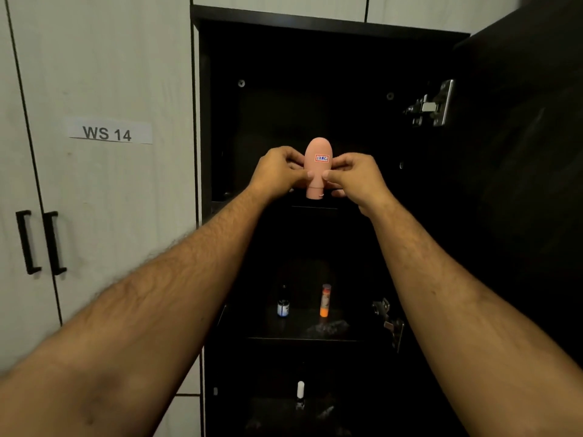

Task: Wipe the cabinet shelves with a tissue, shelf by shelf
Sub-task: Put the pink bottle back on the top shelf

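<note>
Both forearms enter from the bottom edge, cut off above the elbow, and the dark lower shelves [303, 337] are hard to read: a small dark bottle [283, 305], an orange tube [325, 300] and a white-capped item [300, 393] stand upright, with a dim crumpled mass, possibly the tissue, beside the tube. Further in, the left hand [277, 171] and right hand [355, 176] pinch a pink tube [317, 167] from both sides with curled fingers, in front of the upper shelf [315, 207]. Its long axis is vertical, cap down, label facing the camera.
</note>
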`<state>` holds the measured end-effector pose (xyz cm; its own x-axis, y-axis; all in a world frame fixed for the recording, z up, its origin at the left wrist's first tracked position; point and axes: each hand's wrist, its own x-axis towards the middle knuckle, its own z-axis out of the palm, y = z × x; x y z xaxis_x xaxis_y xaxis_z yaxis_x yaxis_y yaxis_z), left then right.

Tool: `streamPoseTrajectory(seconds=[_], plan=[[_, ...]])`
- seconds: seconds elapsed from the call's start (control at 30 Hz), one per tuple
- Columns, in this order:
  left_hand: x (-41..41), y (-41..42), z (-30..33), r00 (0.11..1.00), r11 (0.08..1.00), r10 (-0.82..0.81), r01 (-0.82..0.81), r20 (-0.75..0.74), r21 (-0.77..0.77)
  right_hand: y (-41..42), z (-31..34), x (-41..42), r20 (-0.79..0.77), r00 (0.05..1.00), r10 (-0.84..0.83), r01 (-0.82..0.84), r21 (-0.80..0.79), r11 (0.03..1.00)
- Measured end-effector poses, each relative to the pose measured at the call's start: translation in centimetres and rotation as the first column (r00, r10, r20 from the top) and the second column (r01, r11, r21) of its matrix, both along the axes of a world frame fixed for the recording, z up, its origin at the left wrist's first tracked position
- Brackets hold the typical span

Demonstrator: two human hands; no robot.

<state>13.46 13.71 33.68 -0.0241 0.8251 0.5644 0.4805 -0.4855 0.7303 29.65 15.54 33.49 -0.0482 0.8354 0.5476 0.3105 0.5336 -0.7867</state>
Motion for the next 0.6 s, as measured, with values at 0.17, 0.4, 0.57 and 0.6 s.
streamPoseTrajectory(seconds=[0.17, 0.4, 0.57, 0.6], plan=[[0.0, 2.1, 0.4, 0.99, 0.993, 0.101, -0.106, -0.1, -0.044, 2.1, 0.0, -0.6, 0.069, 0.996, -0.05, 0.051, -0.016, 0.999], [-0.2, 3.4, 0.7, 0.987, 0.989, 0.106, -0.118, -0.122, -0.094, 3.4, 0.1, -0.8, 0.102, 0.993, -0.066, 0.071, -0.046, 0.996], [-0.2, 3.8, 0.3, 0.988, 0.989, 0.109, -0.119, -0.109, -0.084, 3.7, -0.1, -1.0, 0.097, 0.992, -0.086, 0.089, -0.034, 0.995], [-0.3, 3.8, 0.2, 0.988, 0.989, 0.11, -0.119, -0.105, -0.086, 3.7, -0.1, -1.0, 0.093, 0.992, -0.088, 0.092, -0.034, 0.995]])
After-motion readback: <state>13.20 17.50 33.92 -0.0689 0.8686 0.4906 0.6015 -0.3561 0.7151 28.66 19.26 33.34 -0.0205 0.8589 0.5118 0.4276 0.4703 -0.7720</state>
